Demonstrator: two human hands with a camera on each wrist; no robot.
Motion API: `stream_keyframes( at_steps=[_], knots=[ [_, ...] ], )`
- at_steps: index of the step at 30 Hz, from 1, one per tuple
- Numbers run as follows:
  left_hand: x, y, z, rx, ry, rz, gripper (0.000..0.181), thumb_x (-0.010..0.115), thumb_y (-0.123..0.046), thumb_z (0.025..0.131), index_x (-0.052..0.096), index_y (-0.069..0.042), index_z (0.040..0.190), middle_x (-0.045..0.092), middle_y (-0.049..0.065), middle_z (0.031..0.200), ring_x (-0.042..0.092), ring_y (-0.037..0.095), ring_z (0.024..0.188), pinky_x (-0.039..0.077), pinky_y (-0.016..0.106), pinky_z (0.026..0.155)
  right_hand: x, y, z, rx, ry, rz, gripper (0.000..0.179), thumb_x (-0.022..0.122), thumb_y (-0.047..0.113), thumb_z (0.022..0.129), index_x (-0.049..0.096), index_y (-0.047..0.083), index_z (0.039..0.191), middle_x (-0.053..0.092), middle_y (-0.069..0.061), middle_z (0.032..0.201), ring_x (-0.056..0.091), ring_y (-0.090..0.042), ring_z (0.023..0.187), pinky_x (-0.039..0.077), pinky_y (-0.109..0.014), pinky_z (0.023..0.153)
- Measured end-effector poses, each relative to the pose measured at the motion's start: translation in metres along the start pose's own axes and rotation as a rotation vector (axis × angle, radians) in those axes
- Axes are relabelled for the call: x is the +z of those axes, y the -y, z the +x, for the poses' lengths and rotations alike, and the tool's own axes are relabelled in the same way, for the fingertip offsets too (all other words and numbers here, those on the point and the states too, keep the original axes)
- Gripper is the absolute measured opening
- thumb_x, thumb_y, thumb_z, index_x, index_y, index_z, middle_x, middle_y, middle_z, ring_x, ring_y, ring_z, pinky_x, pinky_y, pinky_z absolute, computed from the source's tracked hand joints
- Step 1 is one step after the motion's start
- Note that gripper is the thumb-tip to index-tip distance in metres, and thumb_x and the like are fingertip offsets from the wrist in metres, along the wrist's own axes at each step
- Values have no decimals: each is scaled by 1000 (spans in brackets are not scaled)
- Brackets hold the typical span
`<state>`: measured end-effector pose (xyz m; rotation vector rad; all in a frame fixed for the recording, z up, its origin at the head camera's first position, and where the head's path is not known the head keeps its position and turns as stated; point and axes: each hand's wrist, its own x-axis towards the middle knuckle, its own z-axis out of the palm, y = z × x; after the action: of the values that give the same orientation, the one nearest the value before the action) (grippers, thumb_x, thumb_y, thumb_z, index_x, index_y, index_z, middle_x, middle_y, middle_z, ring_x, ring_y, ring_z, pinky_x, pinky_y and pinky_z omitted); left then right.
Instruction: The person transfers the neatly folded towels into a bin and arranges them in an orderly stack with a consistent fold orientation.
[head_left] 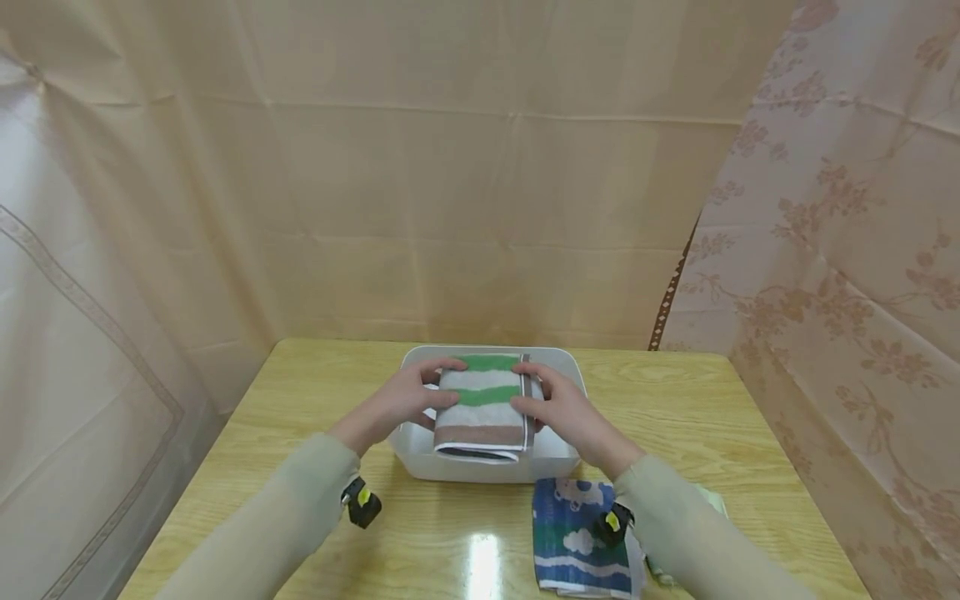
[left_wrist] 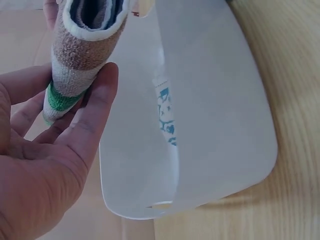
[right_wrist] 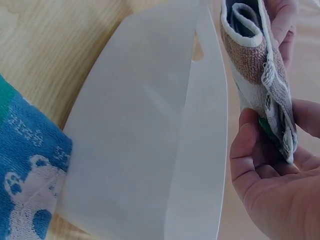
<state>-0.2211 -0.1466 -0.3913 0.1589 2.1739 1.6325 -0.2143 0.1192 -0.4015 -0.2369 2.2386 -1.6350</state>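
Observation:
A folded towel (head_left: 483, 414) with green, white and brown stripes is held above a white plastic bin (head_left: 480, 468). My left hand (head_left: 405, 396) grips its left edge, thumb on the near face and fingers around the side. On the opposite edge my right hand (head_left: 562, 408) pinches it the same way. The left wrist view shows the towel's rolled, white-hemmed end (left_wrist: 95, 32) above the bin's opening. In the right wrist view its layered edge (right_wrist: 272, 95) lies between thumb and fingers. Inside the bin a white piece with a blue-green pattern (left_wrist: 166, 112) shows.
A blue towel (head_left: 573, 542) with a white bear and cloud lies on the wooden table (head_left: 405, 542) in front of the bin's right side. Partly under the right forearm is a pale green cloth (head_left: 711, 500). Beige curtain (head_left: 480, 208) hangs behind the table.

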Motion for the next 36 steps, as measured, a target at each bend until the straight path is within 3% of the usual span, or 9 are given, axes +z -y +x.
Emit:
stream_keyframes(
  at_steps=[14,24,36],
  knots=[
    [-12,-5,14,-28,25,45,46,70,-9,96,59,-13,140,62,22,127,69,27,97,64,44,72,-5,2,15,8,19,-36,53,69,20,98,50,17,148,64,-16,116,64,-23,86,58,-38,74],
    [-18,-10,18,-67,47,63,45,69,-8,97,58,-12,140,60,20,122,68,27,96,64,41,75,-8,4,24,16,60,-16,50,69,20,99,53,14,146,66,-13,119,63,-23,89,59,-45,79],
    [-22,-13,30,-83,63,136,47,69,-6,96,56,-8,141,60,20,120,66,26,97,63,41,78,-15,5,39,22,113,-12,49,68,17,99,53,9,145,67,-12,115,64,-18,81,59,-41,76]
  ],
)
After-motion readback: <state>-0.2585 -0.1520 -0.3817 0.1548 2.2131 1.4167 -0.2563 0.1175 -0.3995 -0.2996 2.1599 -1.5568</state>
